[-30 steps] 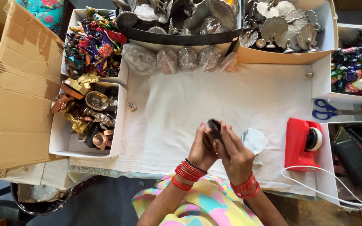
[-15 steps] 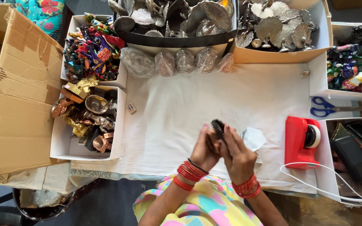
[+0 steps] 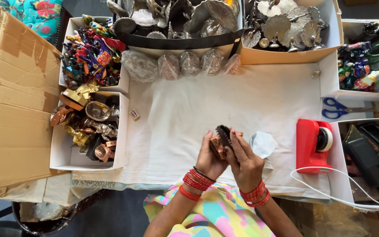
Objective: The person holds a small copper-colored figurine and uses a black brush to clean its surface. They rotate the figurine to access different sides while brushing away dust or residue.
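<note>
I am watching both hands meeting low in the middle of the frame: the left hand (image 3: pixel 210 156) is cupping a small copper-coloured figurine (image 3: pixel 218 145) from below, its grip closed around it, while the right hand (image 3: pixel 245 161) is pinching the piece's dark toothed fan (image 3: pixel 223 134) with its fingers, grip closed too. The figurine is hovering just above the white cloth (image 3: pixel 207 101) covering the counter. Just right of the hands a crumpled clear bag (image 3: pixel 262 145) is lying, then a red tape dispenser (image 3: pixel 314 145). At mid left a white box (image 3: pixel 58 153) is holding metal trinkets.
</note>
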